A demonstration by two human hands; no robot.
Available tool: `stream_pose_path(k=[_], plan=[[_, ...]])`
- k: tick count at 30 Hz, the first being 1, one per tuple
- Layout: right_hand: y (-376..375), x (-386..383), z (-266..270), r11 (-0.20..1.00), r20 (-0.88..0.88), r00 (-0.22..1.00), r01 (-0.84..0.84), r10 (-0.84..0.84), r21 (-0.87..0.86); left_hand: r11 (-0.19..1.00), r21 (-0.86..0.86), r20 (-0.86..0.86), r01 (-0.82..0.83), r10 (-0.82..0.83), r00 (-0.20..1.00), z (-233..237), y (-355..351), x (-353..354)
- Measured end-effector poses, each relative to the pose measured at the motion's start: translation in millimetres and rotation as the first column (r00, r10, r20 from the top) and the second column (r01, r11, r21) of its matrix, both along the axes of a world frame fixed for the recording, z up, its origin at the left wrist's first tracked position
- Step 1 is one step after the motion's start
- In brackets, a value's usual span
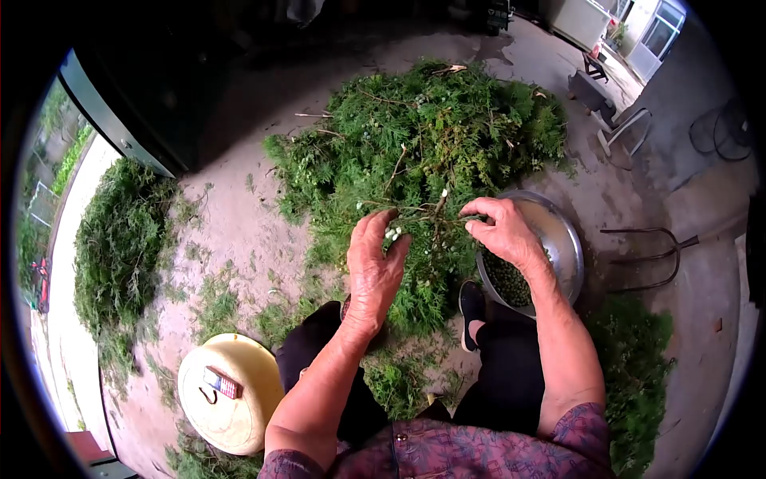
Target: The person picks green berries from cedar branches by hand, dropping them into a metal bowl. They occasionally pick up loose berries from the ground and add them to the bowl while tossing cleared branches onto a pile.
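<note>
In front of me my left hand (372, 263) is curled, with a few pale green seed cones (392, 233) between its thumb and fingers. My right hand (511, 233) pinches the right side of a thin evergreen branch (439, 214) between thumb and forefinger. The branch spans the gap between my hands, its leafy part hanging down. Beneath my right wrist stands a metal basin (568, 254), partly hidden by my forearm, with many small green cones (508, 281) in it. A large heap of evergreen cuttings (431, 132) lies just beyond my hands.
On the left is another pile of cuttings (124, 239); more greenery (634, 375) lies at the right. A pale yellow upturned basin (231, 423) bears a small packet (223, 382) and a dark hooked object (208, 395). A pitchfork head (674, 247) and a small stool (626, 132) are at right.
</note>
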State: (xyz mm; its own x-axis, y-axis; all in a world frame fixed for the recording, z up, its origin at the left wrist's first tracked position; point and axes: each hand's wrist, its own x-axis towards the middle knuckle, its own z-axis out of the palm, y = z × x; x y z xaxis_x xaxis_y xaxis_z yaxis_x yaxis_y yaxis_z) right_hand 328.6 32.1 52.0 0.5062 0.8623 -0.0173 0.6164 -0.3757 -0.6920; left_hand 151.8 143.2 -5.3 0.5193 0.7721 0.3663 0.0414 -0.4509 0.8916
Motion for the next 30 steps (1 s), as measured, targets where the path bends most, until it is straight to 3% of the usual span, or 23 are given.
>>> stream_pose_path(k=[1,4,6,9,10,11,12,15,16,17,22,26,29,30], plan=[[-6.2,-8.9,13.0,0.999,0.029,0.998,-0.049,0.049,-0.002,0.981,0.192,-0.08,-0.01,0.026,0.996,12.4,-5.4,-1.7],[-24.1,-29.1,36.2,0.975,0.122,0.974,-0.203,0.191,0.095,0.97,0.239,-0.088,0.042,-0.021,0.996,37.3,-24.8,-9.3],[-33.4,-47.9,49.3,0.964,0.047,0.977,-0.214,0.21,0.157,0.957,0.271,-0.094,0.101,-0.079,0.992,51.2,-36.8,-15.3],[-49.5,-75.5,72.7,0.955,0.034,0.969,-0.248,0.246,0.161,0.941,-0.153,-0.057,0.302,-0.314,0.948,75.8,-57.9,-28.6],[-53.7,-82.5,77.1,0.954,0.024,0.965,-0.26,0.26,0.15,0.977,0.19,-0.125,0.099,-0.076,0.989,83.6,-65.6,-35.5],[-57.8,-88.0,78.7,0.928,0.073,0.951,-0.311,0.302,0.204,0.85,0.519,-0.103,-0.094,0.171,0.98,92.0,-73.6,-42.5],[-61.5,-93.3,80.6,0.911,0.08,0.945,-0.326,0.316,0.251,0.739,0.667,-0.135,-0.099,0.25,0.959,104.2,-79.5,-51.5],[-72.0,-112.1,89.8,0.871,0.083,0.916,-0.399,0.392,0.288,0.84,0.52,-0.263,0.156,-0.016,0.965,96.9,-92.1,-69.8],[-75.4,-118.7,95.1,0.857,0.082,0.903,-0.427,0.423,0.287,0.953,0.24,-0.18,0.184,-0.143,0.973,93.3,-96.9,-76.9],[-80.8,-126.2,105.1,0.872,0.094,0.895,-0.446,0.436,0.204,0.953,0.258,-0.129,0.157,-0.127,0.983,99.9,-102.0,-82.0],[-100.3,-149.3,101.2,0.831,0.09,0.907,-0.414,0.412,0.371,0.979,0.152,-0.01,0.137,-0.137,0.991,115.3,-125.5,-111.4],[-114.4,-173.4,99.7,0.861,-0.071,0.938,-0.278,0.338,0.427,0.984,-0.096,0.059,0.147,-0.142,0.988,112.5,-136.0,-137.9],[-117.9,-190.4,83.2,0.775,-0.112,0.952,-0.16,0.285,0.611,0.969,-0.233,0.088,0.084,-0.065,0.994,101.6,-138.9,-155.0],[-116.0,-196.3,70.7,0.733,-0.161,0.947,-0.1,0.277,0.672,0.93,-0.362,0.074,0.056,-0.031,0.997,102.9,-139.7,-159.8]])
